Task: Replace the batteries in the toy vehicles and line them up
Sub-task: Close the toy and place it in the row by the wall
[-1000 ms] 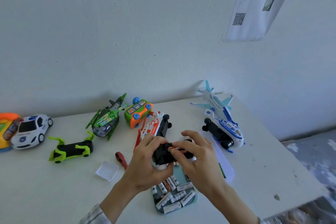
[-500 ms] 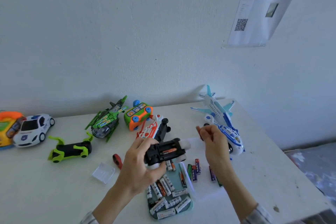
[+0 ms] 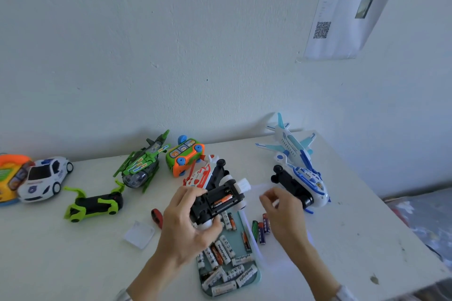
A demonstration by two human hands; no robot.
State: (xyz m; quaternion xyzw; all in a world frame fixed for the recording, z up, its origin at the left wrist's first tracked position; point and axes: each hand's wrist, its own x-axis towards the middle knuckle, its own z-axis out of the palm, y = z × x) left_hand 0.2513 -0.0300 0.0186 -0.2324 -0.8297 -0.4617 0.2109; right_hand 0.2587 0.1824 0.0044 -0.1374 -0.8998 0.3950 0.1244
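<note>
Head view: the left hand [image 3: 188, 225] grips an upturned toy vehicle [image 3: 217, 200] just above the tabletop [image 3: 73, 252], thumb and fingers curled round its black underside, the open battery bay facing up with one orange-and-black cell [image 3: 222, 200] seated in it. The right hand [image 3: 281, 212] hovers at 3 o'clock of the toy, its fingers loosely bent; whether they pinch anything cannot be told. At 6 o'clock of the toy lies a pale tray [image 3: 255, 276] of white batteries [image 3: 221, 250]; a few dark loose batteries [image 3: 263, 227] lie just beside the tray at its 2 o'clock. By judgement the toy is a light, rigid plastic shell, smooth enough to twist in the palm; it is best held across the chassis sides, clear of wheels and thin white trim. The cells are small, smooth and prone to roll, so each is best pinched at mid-length
</note>
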